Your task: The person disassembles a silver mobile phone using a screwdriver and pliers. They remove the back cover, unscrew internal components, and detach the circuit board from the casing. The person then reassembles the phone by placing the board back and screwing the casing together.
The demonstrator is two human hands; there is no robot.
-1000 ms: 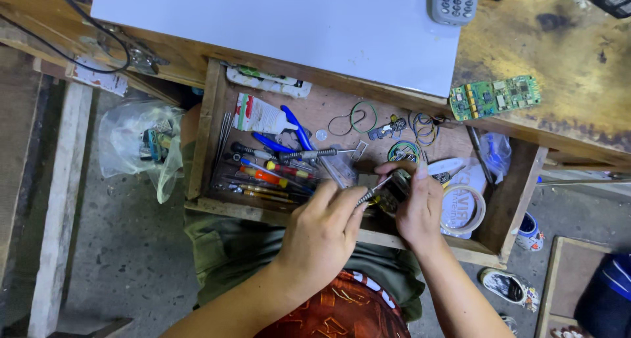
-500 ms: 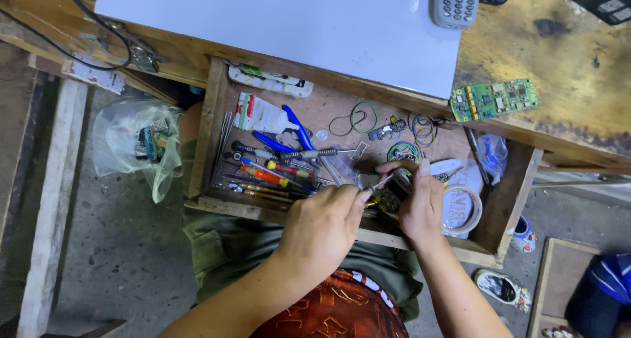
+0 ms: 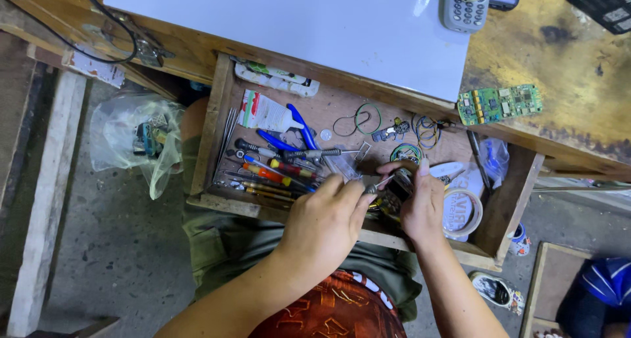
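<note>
Over the open wooden drawer [image 3: 217,114], our left hand [image 3: 325,220] pinches a thin metal tool [image 3: 381,182] against the small dark part [image 3: 399,183] gripped by our right hand [image 3: 424,203], below the scuffed worktop [image 3: 559,42].

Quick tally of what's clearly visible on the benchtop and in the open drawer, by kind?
Phones: 1
Green circuit boards: 1
Blue-handled pliers: 1
Tape rolls: 1
White glue tubes: 1
Total: 5; the screwdrivers overlap, so I left them uncounted.
</note>
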